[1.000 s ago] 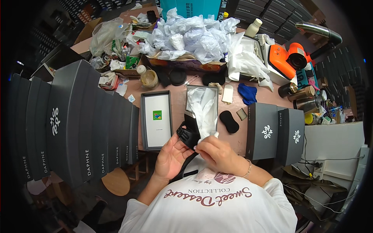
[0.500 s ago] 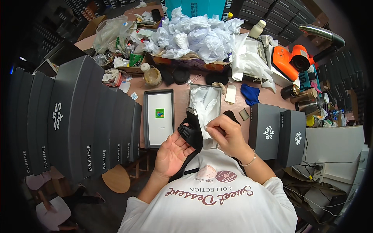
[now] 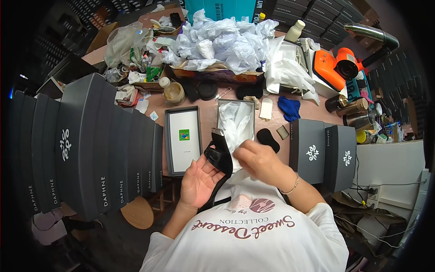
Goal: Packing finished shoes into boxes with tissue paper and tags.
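On my left hand (image 3: 195, 183), palm up with curled fingers, rests a black shoe (image 3: 221, 158) with a knotted strap and a shiny piece at its upper end; the fingers grip it from below. My right hand (image 3: 260, 163) is just right of the shoe, fingers bent and pinched together, slightly blurred; whatever is between them is hidden. Beyond the hands stands a grey open shoebox (image 3: 254, 119) lined with white tissue paper (image 3: 235, 120). Left of it lies a shallow grey box lid (image 3: 170, 156), its white inside bearing a green sticker. A black rounded pad (image 3: 268, 139) is beyond my right hand.
Dark shoeboxes stand in a row on the left (image 3: 86, 149) and in a pair on the right (image 3: 307, 152). Farther back are a crumpled tissue heap (image 3: 226, 43), a glue jar (image 3: 173, 93), a blue cloth (image 3: 289, 109) and an orange heat gun (image 3: 328, 68).
My right hand has shifted left and down a little, uncovering more of the black pad. The shoe and my left hand stay nearly in place. The whole view has shifted slightly.
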Tool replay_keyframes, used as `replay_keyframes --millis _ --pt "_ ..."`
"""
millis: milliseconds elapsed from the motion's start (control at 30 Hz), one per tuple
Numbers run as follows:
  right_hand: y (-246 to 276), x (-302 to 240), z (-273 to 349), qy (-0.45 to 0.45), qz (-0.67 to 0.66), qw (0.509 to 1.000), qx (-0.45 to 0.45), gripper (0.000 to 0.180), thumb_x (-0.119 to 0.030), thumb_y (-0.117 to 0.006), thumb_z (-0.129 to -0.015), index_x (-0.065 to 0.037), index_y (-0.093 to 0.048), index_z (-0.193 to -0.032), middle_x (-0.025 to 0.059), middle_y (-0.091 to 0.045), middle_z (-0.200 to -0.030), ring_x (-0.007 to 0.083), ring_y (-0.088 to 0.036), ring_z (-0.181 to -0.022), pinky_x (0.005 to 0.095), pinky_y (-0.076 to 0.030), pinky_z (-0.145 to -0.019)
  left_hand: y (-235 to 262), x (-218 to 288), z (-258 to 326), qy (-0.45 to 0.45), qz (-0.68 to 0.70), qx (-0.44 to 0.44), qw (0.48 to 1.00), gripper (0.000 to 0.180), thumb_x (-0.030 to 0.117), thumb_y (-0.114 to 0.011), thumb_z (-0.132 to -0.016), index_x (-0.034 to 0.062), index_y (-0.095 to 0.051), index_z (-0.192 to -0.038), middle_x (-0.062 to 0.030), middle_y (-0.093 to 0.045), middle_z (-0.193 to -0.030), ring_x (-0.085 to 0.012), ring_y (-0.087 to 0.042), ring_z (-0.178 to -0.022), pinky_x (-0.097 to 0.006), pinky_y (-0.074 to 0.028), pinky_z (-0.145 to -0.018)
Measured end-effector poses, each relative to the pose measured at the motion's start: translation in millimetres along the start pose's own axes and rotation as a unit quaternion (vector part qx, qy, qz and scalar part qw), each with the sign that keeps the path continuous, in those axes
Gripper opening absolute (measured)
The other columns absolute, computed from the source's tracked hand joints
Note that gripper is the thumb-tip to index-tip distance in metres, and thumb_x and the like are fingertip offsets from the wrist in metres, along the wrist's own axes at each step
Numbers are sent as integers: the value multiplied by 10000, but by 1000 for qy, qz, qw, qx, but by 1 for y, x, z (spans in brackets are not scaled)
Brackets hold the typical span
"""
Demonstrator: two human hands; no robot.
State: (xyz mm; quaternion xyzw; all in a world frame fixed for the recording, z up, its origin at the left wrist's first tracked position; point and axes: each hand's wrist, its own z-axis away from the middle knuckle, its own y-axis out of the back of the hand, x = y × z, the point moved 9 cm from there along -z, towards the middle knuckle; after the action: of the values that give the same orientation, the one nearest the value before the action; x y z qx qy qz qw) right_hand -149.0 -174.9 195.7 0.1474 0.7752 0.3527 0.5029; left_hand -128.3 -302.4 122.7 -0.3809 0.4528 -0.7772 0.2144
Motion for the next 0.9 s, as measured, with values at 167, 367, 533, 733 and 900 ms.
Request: replay_keyframes --millis 167,367,533,733,900 --pt "-2 -34 -5 45 -70 996 -8 144 2 -668 -761 -23 -616 -893 92 -567 -822 256 -611 -670 331 -494 -577 0 -3 -1 11 4 -14 1000 768 508 -475 -915 20 -211 -1445 -153 -482 -1319 -229 -484 -1211 -386 -383 -1034" --pt "0 5 2 -13 -24 1000 11 173 -5 -682 -743 -44 -610 -895 88 -547 -827 257 -609 -691 330 -489 -592 1 0 1 1 -9 15 1000 764 509 -480 -911 31 -216 -1447 -151 -478 -1321 -228 -471 -1225 -383 -377 -1038" --pt "3 11 -8 -16 -28 997 65 137 -6 -651 -775 -30 -604 -901 102 -537 -787 271 -604 -680 334 -491 -589 2 4 2 -11 -3 11 1000 726 466 -472 -930 35 -211 -1451 -147 -483 -1319 -228 -482 -1213 -387 -395 -1018" --pt "27 58 -23 -203 -461 860 81 224 -147 -651 -886 -7 -620 -1059 -27 -577 -797 37 -488 -678 191 -401 -580 -58 36 -9 -77 -133 -98 983 721 245 -589 -923 -22 -178 -1451 -153 -497 -1290 -203 -521 -1158 -340 -396 -1004" --pt "35 38 -16 -192 -445 874 42 339 -209 -664 -876 24 -614 -1118 -50 -571 -787 15 -478 -672 176 -383 -567 -87 40 -20 -115 -416 -144 890 579 135 -627 -894 -29 -359 -1380 -80 -566 -1184 -119 -540 -1065 -272 -420 -935"
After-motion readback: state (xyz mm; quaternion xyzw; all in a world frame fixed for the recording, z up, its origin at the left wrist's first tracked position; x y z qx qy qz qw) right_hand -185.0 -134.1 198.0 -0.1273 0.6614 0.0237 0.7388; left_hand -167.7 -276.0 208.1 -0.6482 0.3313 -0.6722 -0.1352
